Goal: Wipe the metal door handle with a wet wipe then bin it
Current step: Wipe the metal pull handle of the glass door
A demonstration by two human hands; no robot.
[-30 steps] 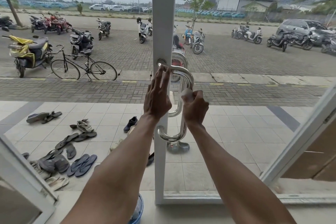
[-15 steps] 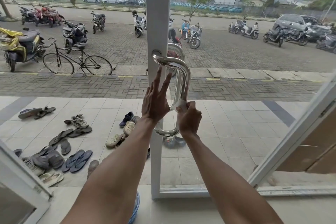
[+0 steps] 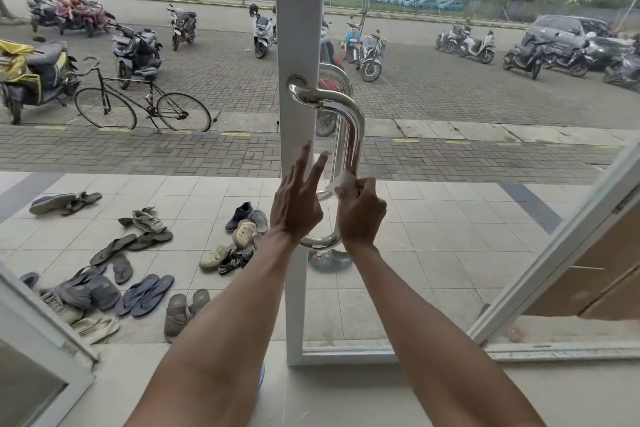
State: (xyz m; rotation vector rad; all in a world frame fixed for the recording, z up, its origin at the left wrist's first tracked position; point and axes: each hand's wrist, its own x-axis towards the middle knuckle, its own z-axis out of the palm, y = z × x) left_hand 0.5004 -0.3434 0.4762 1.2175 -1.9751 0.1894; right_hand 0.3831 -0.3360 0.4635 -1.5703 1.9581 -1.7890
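Observation:
A polished metal door handle, a curved D-shaped bar, is fixed to the white door frame at the centre. My right hand is wrapped around the lower part of the bar, pressing a white wet wipe against it. My left hand rests flat on the door frame beside the handle, fingers spread and holding nothing. The handle's lower bend shows between my two wrists.
Glass panes flank the frame, with white window frames at the lower left and right. Outside lie several sandals and shoes on tiles, a bicycle and parked motorbikes. A blue rim peeks out under my left arm.
My right hand with the wipe has slid down the handle bar from near its upper curve to its lower part. My left hand has stayed flat on the frame.

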